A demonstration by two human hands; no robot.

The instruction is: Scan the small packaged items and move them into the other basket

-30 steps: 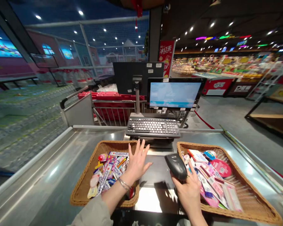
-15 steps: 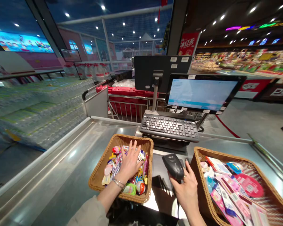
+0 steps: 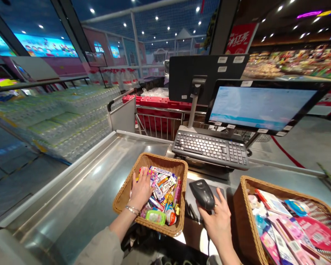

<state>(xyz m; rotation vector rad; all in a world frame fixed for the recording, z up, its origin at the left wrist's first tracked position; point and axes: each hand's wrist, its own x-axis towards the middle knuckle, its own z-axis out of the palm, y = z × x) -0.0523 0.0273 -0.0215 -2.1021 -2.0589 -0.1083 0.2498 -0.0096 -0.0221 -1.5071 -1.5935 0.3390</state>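
My left hand (image 3: 140,189) lies over the left side of a wicker basket (image 3: 165,229), its fingers stretched out and touching the packaged sweets. Beside it in the basket are a Dove bar (image 3: 169,185), a green tub (image 3: 156,217) and an egg-shaped red, white and blue item (image 3: 171,216). What lies directly under the palm is hidden. To the right of this basket, my right hand (image 3: 217,221) is closed around a black barcode scanner (image 3: 202,194), with its head pointing up and left. A cable hangs below the scanner.
A second wicker basket (image 3: 241,217), holding flat packets and boxes, stands on the right. Behind the scanner are a keyboard (image 3: 209,147) and a lit monitor (image 3: 262,106). The metal counter (image 3: 91,191) has a raised edge on the left. A trolley (image 3: 160,119) stands beyond it.
My left hand has moved to the left side of the basket, uncovering the sweets in the middle. The scanner stays in my right hand. The whole view has turned slightly left.
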